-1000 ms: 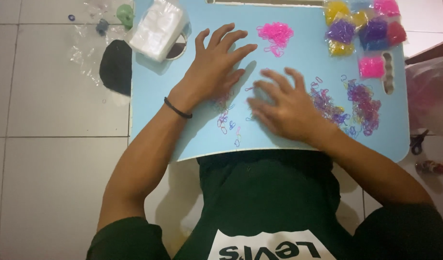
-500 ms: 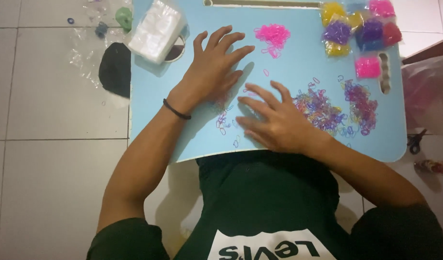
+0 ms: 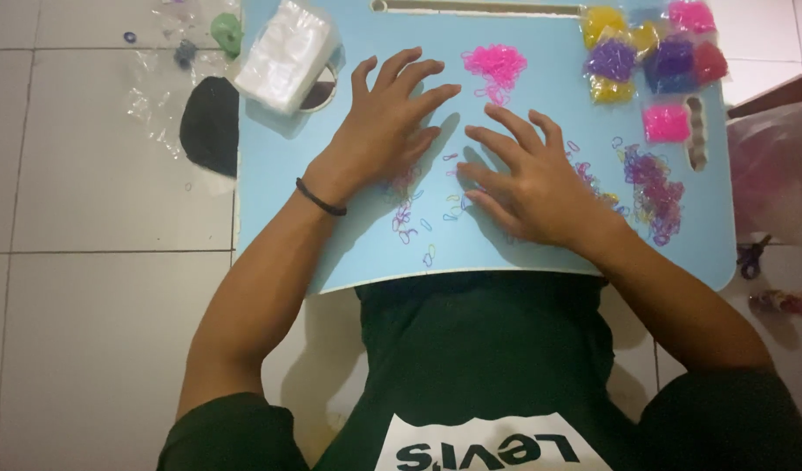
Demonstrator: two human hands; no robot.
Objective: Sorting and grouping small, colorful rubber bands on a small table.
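Both hands lie flat, palms down and fingers spread, on a light blue lap tray (image 3: 279, 218), gripping nothing. The left hand (image 3: 384, 131) rests near the middle of the tray, a dark band (image 3: 320, 199) around its wrist. The right hand (image 3: 527, 183) lies just beside it, its fingers pointing up and to the left. Small loose rubber bands (image 3: 414, 218) lie scattered on the tray under and between the two hands; whatever sits beneath the palms is hidden, and the single bands are too small to tell their colours apart with any certainty.

A heap of mixed bands (image 3: 654, 187) lies to the right of the right hand, partly covered by the wrist. A pile of pink bands (image 3: 495, 65) sits just above the fingertips. Small bags of bands (image 3: 645, 52) in yellow, purple, pink and red crowd the top right corner, cut off by the frame's upper edge. A clear packet of white stuff (image 3: 283, 57) lies at the top left of the tray, covering most of a round hole. On the tiled floor (image 3: 87, 288) to the left lie crumpled clear plastic (image 3: 152, 96) and a dark shape (image 3: 209, 126), partly hidden by the tray, which cannot be made out.
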